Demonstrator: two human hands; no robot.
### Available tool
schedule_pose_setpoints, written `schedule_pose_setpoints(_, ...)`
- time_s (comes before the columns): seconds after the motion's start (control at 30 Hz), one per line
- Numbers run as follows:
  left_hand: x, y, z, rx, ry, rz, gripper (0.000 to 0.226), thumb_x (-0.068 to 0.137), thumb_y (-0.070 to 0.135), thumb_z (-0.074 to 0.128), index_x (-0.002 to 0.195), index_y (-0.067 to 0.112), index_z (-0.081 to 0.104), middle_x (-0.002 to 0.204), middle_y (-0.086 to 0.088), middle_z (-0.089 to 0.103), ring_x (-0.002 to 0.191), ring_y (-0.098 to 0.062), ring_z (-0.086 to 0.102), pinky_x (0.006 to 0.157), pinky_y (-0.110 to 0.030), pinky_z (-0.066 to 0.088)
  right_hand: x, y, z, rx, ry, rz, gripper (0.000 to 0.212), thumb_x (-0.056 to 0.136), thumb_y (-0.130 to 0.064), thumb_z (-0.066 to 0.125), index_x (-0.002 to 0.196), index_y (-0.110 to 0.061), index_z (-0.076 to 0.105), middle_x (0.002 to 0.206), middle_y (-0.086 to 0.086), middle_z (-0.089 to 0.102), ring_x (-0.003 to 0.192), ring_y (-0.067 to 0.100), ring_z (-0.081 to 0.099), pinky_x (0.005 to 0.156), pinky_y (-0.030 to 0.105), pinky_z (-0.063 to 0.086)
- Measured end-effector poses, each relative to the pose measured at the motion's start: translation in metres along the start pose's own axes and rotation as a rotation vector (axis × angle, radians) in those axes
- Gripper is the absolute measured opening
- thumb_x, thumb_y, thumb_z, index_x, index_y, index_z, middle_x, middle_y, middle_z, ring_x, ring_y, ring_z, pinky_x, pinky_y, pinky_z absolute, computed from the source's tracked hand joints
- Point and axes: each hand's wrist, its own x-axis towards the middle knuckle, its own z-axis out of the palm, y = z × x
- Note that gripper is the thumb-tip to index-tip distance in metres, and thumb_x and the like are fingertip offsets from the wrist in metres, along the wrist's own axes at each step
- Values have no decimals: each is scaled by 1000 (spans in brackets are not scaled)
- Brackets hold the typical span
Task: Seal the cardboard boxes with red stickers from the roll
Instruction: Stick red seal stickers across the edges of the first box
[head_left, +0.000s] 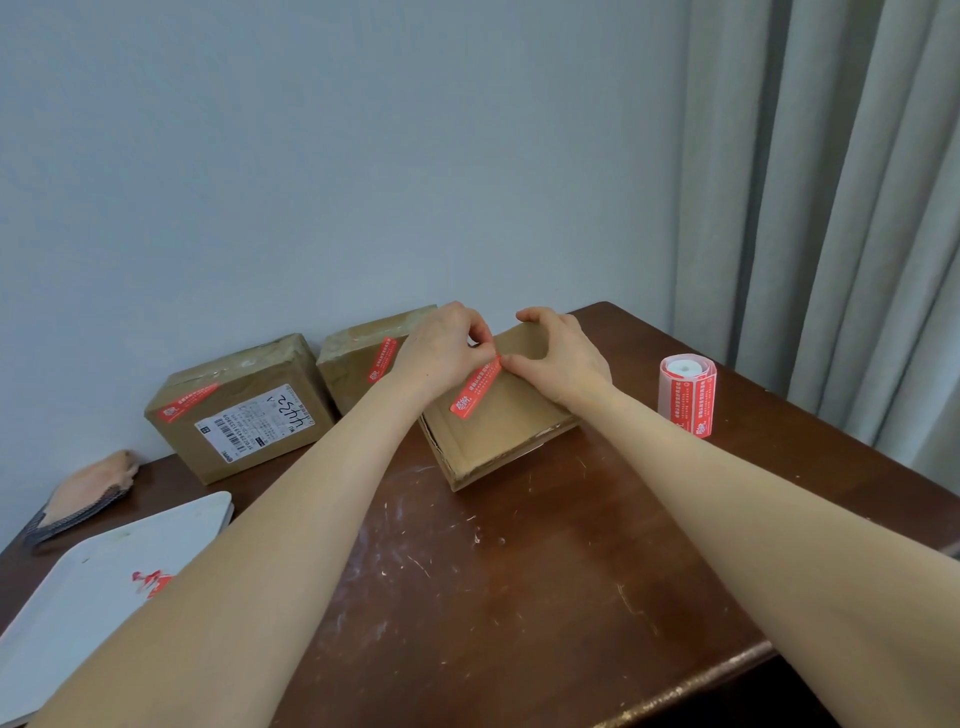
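A flat cardboard box (504, 426) lies on the brown table (493, 582) in front of me. A red sticker (475, 387) lies diagonally on its top. My left hand (441, 353) and my right hand (561, 353) meet at the sticker's upper end, fingertips pinching it there. My right thumb hooks over the box's far edge. The sticker roll (687, 395) stands upright to the right of the box. Two more boxes stand behind at the left, a labelled box (239, 408) and a middle box (358, 358); each carries a red sticker.
A white tray (109, 582) with a crumpled red scrap (150, 582) sits at the front left corner. A brush-like object (83, 499) lies at the far left. A wall is behind the table and grey curtains (831, 208) hang at the right.
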Motion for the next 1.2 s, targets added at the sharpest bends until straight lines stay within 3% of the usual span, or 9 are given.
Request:
schedule_pose_setpoints(0.2,-4,-7,-1,-62,20,42,14,88,21,59,96,19,71,88,11,60,84,-7,56,77,-22,42,0,1,0,8,5,-9,60,82,-50,64,135,-36,41,140,-5,40,120,16,50,78,30,41)
schedule_pose_setpoints(0.33,-6,-6,0,4,18,72,17,85,26,65,100,22,71,99,4,62,90,-11,58,78,-22,41,0,1,0,12,3,-4,60,82,-49,64,135,-36,41,140,-5,40,119,15,51,79,30,41)
schedule_pose_setpoints(0.5,-3,3,2,128,37,39,11,85,25,65,92,18,71,101,1,58,93,-14,55,72,-23,39,0,1,0,14,7,-7,60,81,-49,64,136,-36,41,140,-5,40,120,14,50,79,30,41)
schedule_pose_setpoints(0.77,-3,4,6,80,56,-6,12,85,18,62,79,13,71,87,4,56,80,-11,55,65,-22,38,-1,1,0,12,9,-5,60,81,-46,64,135,-37,41,141,-6,39,121,15,50,81,30,41)
schedule_pose_setpoints(0.97,-4,2,4,26,45,1,17,89,18,58,86,9,72,90,0,66,84,-14,61,68,-25,44,-1,1,0,15,8,-6,59,82,-48,64,135,-37,40,140,-6,39,119,15,51,77,29,40)
schedule_pose_setpoints(1.2,-9,0,1,-38,52,-11,13,87,19,64,95,12,72,92,5,58,90,-9,59,74,-20,40,-3,1,1,12,12,2,60,82,-49,64,135,-37,40,140,-6,39,117,16,52,77,30,41)
